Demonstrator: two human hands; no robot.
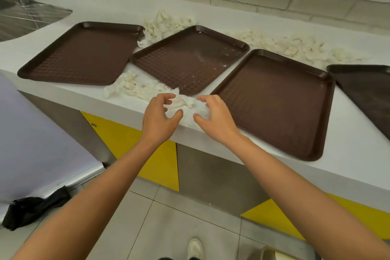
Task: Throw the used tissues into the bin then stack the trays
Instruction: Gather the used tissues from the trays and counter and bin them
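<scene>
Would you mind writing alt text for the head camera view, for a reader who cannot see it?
A person's left hand and right hand, fingers curled, flank a crumpled tissue at the front edge of a white counter. Four brown trays lie unstacked in a row, with more used tissues heaped behind and between them.

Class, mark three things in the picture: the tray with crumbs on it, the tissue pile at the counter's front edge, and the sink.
crumbed tray (173,63): head view, bare middle of its floor.
front tissue pile (130,86): head view, centre of the heap.
sink (19,21): head view, its metal basin.
</scene>
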